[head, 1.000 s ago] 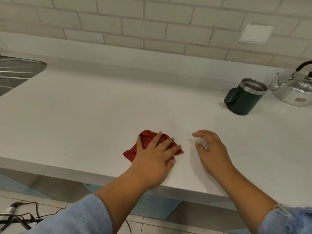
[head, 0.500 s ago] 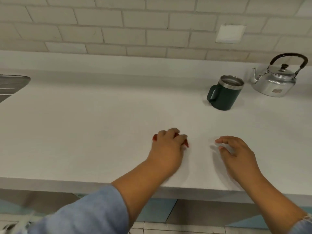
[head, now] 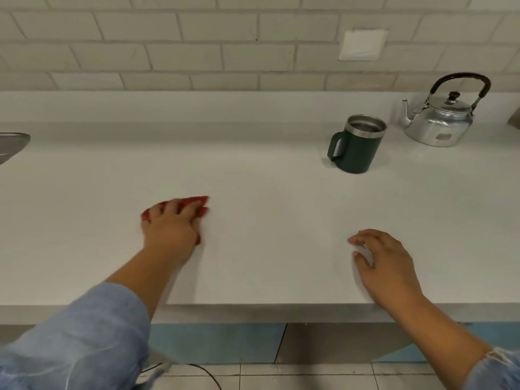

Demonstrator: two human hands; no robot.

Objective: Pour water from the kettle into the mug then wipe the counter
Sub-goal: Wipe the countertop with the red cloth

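My left hand (head: 170, 226) presses a red cloth (head: 200, 202) flat on the white counter (head: 267, 209), left of centre; only the cloth's edges show past my fingers. My right hand (head: 385, 266) rests near the counter's front edge with fingers apart and curled, holding nothing. A dark green mug (head: 357, 149) with a steel rim stands at the back right, its handle to the left. Just right of the mug, by the wall, sits the silver kettle (head: 440, 122) with a black handle and its spout pointing left.
A steel sink drainboard (head: 11, 144) shows at the far left edge. A tiled wall with a white blank plate (head: 363, 45) runs behind the counter. Below the counter's front edge are a tiled floor and a black cable (head: 208, 374).
My left hand has slid the red cloth away from the front edge and to the left, bunching it under the fingers. The right hand stayed resting on the counter. The view shifted right.
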